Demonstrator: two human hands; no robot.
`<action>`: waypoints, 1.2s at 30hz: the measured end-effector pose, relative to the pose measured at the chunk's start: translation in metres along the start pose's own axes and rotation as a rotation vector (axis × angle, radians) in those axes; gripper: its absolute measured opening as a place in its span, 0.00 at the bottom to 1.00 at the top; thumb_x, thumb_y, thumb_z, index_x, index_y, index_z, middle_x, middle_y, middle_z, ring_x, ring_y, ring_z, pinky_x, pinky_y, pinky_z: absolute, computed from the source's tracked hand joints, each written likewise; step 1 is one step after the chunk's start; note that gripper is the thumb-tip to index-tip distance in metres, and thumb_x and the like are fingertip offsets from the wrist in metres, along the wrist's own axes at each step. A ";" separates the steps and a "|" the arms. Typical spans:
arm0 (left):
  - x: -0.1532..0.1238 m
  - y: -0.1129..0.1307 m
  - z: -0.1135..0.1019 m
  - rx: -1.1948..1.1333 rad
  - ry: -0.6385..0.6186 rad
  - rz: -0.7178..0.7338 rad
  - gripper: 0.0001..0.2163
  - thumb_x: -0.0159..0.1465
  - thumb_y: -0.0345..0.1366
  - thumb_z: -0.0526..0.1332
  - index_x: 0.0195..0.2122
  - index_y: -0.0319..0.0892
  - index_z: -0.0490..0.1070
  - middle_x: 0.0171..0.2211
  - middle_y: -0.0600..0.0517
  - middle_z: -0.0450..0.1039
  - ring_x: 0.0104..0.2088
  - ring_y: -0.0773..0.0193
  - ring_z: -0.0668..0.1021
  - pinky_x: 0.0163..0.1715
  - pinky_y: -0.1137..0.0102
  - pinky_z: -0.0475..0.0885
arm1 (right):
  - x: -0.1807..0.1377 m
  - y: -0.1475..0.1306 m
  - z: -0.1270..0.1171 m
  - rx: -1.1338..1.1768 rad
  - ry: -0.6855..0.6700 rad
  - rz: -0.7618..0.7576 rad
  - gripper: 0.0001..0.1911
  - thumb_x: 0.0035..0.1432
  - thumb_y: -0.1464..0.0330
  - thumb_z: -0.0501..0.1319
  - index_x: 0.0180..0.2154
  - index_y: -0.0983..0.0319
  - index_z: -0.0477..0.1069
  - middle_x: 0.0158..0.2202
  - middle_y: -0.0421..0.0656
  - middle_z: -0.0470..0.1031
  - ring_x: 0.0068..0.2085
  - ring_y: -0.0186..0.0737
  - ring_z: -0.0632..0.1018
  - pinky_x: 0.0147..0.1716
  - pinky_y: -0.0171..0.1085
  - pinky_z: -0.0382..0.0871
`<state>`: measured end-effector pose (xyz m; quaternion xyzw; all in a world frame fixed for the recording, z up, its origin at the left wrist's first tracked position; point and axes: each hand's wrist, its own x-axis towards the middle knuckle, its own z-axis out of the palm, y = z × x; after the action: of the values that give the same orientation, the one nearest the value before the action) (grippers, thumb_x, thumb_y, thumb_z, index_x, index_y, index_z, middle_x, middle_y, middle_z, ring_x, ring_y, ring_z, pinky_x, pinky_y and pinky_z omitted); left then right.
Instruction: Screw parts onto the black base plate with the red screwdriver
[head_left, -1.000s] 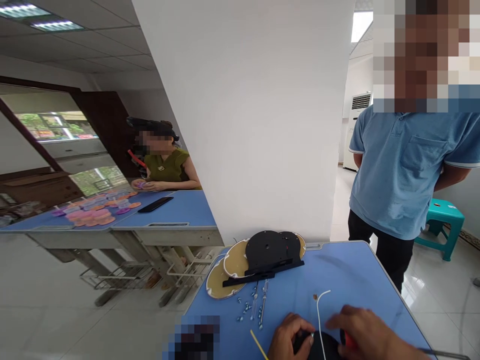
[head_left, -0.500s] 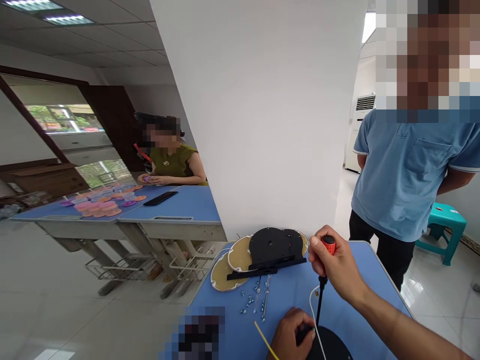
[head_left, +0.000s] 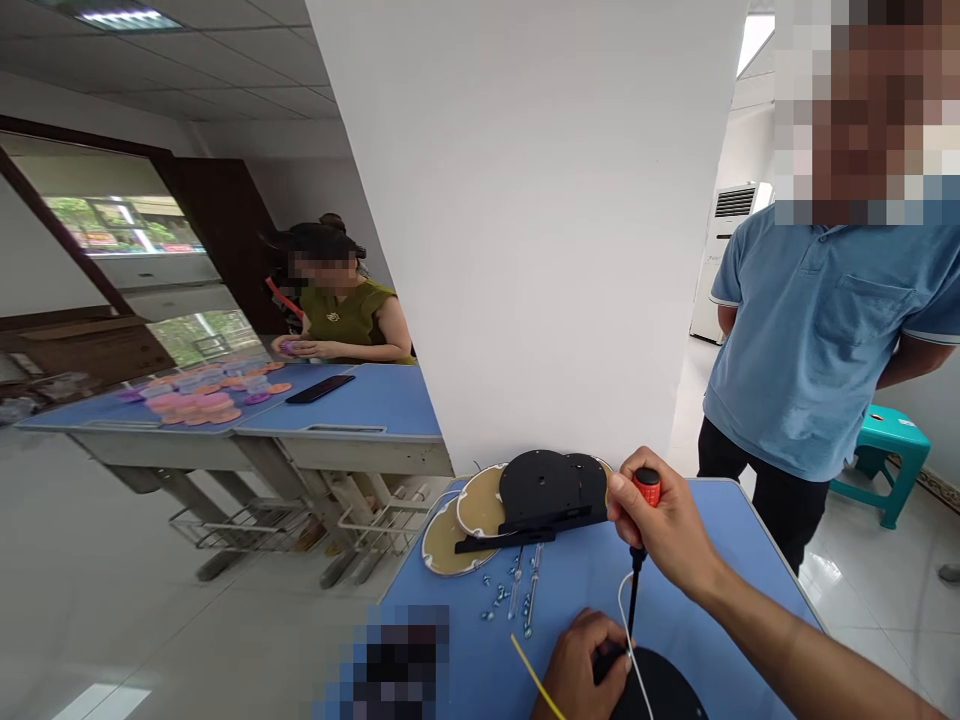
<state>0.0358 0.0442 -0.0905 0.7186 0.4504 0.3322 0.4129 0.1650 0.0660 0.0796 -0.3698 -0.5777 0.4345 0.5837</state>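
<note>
Seemingly mid-fastening: right hand clasps a screwdriver, left hand pinches the near black disc; screws farther left lie unused

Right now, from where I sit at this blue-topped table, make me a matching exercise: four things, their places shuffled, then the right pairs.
Things
1. red-and-black-handled screwdriver
2. black, curved-edged plate in the foreground
3. small, shiny bluish screws
4. turquoise plastic stool

Places
A. behind the person in the light-blue polo shirt
B. gripped in the right hand, shaft pointing down
C. scattered on the blue tabletop
D. touching the left hand

Pairs: 1-B; 2-D; 3-C; 4-A
</note>
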 end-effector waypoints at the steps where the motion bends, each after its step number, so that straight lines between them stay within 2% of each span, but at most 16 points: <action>1: 0.000 0.000 0.000 0.002 -0.002 -0.003 0.09 0.53 0.26 0.60 0.29 0.43 0.79 0.26 0.55 0.72 0.28 0.64 0.69 0.37 0.70 0.68 | 0.000 0.000 0.000 0.005 -0.017 0.002 0.22 0.61 0.51 0.62 0.28 0.58 0.58 0.21 0.33 0.70 0.17 0.27 0.62 0.17 0.30 0.56; 8: 0.000 0.001 -0.001 0.008 -0.002 0.025 0.08 0.55 0.27 0.59 0.29 0.43 0.78 0.26 0.54 0.72 0.28 0.64 0.71 0.37 0.69 0.68 | 0.007 0.003 -0.009 0.132 -0.275 -0.007 0.19 0.61 0.53 0.64 0.30 0.58 0.59 0.20 0.32 0.69 0.16 0.26 0.61 0.16 0.30 0.55; 12: -0.001 0.001 -0.001 0.011 0.003 0.038 0.08 0.55 0.28 0.59 0.29 0.43 0.78 0.26 0.54 0.73 0.28 0.63 0.71 0.39 0.68 0.69 | 0.011 0.010 -0.011 0.226 -0.265 -0.020 0.17 0.64 0.52 0.60 0.34 0.58 0.61 0.21 0.31 0.67 0.16 0.26 0.58 0.17 0.30 0.52; 15: -0.001 0.000 -0.002 0.012 0.005 0.045 0.08 0.55 0.28 0.59 0.29 0.43 0.78 0.26 0.53 0.74 0.29 0.63 0.72 0.39 0.68 0.70 | 0.004 0.009 -0.004 0.193 -0.189 -0.025 0.19 0.68 0.49 0.50 0.46 0.57 0.64 0.24 0.32 0.65 0.19 0.30 0.60 0.20 0.33 0.57; 18: -0.001 -0.002 -0.001 0.007 0.010 0.061 0.08 0.55 0.28 0.59 0.30 0.43 0.78 0.27 0.53 0.74 0.28 0.63 0.72 0.40 0.67 0.70 | -0.008 0.001 0.004 -0.088 -0.029 -0.001 0.17 0.71 0.56 0.47 0.54 0.54 0.61 0.30 0.36 0.66 0.27 0.35 0.67 0.29 0.36 0.64; 21: -0.001 -0.003 -0.001 -0.002 0.015 0.080 0.09 0.55 0.27 0.59 0.30 0.43 0.79 0.27 0.53 0.74 0.29 0.63 0.73 0.42 0.67 0.70 | -0.016 -0.008 0.005 -0.477 -0.086 -0.090 0.15 0.69 0.62 0.51 0.56 0.54 0.61 0.39 0.41 0.72 0.37 0.40 0.71 0.38 0.41 0.68; 23: -0.001 -0.001 -0.002 -0.002 0.007 0.076 0.09 0.55 0.27 0.59 0.30 0.43 0.79 0.27 0.53 0.74 0.29 0.62 0.73 0.42 0.66 0.70 | -0.017 -0.014 0.000 -0.747 -0.098 -0.234 0.11 0.67 0.65 0.55 0.50 0.57 0.65 0.40 0.44 0.74 0.40 0.44 0.72 0.39 0.43 0.68; 25: -0.001 0.003 -0.004 0.008 -0.013 0.061 0.09 0.55 0.27 0.59 0.30 0.43 0.79 0.27 0.53 0.73 0.30 0.62 0.73 0.42 0.67 0.70 | -0.015 -0.022 -0.006 -1.014 -0.100 -0.329 0.05 0.66 0.66 0.56 0.41 0.59 0.67 0.35 0.44 0.73 0.35 0.43 0.72 0.32 0.40 0.65; 26: -0.001 0.005 -0.005 0.014 -0.027 0.053 0.09 0.55 0.27 0.58 0.31 0.43 0.79 0.27 0.53 0.74 0.31 0.62 0.74 0.42 0.67 0.70 | -0.015 -0.028 -0.009 -1.116 -0.142 -0.341 0.05 0.66 0.66 0.55 0.38 0.60 0.67 0.33 0.43 0.71 0.31 0.41 0.70 0.28 0.38 0.63; 28: -0.001 0.009 -0.007 0.016 -0.052 0.037 0.10 0.55 0.28 0.58 0.31 0.43 0.80 0.28 0.52 0.75 0.33 0.60 0.74 0.41 0.67 0.69 | -0.014 -0.045 -0.013 -1.199 -0.317 -0.316 0.05 0.67 0.66 0.55 0.40 0.61 0.67 0.34 0.42 0.71 0.28 0.38 0.70 0.25 0.36 0.61; 30: -0.001 0.012 -0.009 0.008 -0.064 0.031 0.10 0.56 0.29 0.58 0.31 0.43 0.80 0.29 0.51 0.76 0.34 0.60 0.75 0.40 0.67 0.69 | -0.014 -0.063 -0.014 -1.160 -0.516 -0.283 0.06 0.67 0.68 0.56 0.46 0.61 0.66 0.39 0.43 0.72 0.33 0.39 0.73 0.30 0.37 0.65; 32: -0.001 0.013 -0.010 0.006 -0.064 0.037 0.10 0.55 0.30 0.58 0.31 0.44 0.80 0.28 0.51 0.76 0.34 0.58 0.75 0.39 0.66 0.70 | -0.015 -0.077 -0.014 -1.157 -0.637 -0.249 0.07 0.66 0.72 0.56 0.46 0.62 0.65 0.41 0.44 0.73 0.36 0.39 0.74 0.32 0.36 0.66; 34: -0.001 0.012 -0.010 0.008 -0.054 0.054 0.10 0.55 0.30 0.58 0.31 0.45 0.80 0.27 0.51 0.76 0.34 0.57 0.76 0.39 0.64 0.71 | -0.013 -0.085 -0.012 -1.285 -0.662 -0.207 0.03 0.65 0.70 0.58 0.41 0.63 0.67 0.36 0.44 0.74 0.31 0.38 0.73 0.28 0.36 0.62; 36: -0.001 0.010 -0.009 -0.008 -0.032 0.074 0.10 0.56 0.31 0.59 0.30 0.48 0.80 0.28 0.52 0.77 0.33 0.55 0.77 0.39 0.62 0.72 | -0.012 -0.087 -0.010 -1.444 -0.629 -0.179 0.09 0.65 0.63 0.59 0.35 0.63 0.67 0.29 0.42 0.72 0.26 0.38 0.71 0.24 0.37 0.55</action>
<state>0.0313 0.0434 -0.0774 0.7382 0.4156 0.3374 0.4105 0.1829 0.0256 0.1560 -0.4689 -0.8822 -0.0123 0.0415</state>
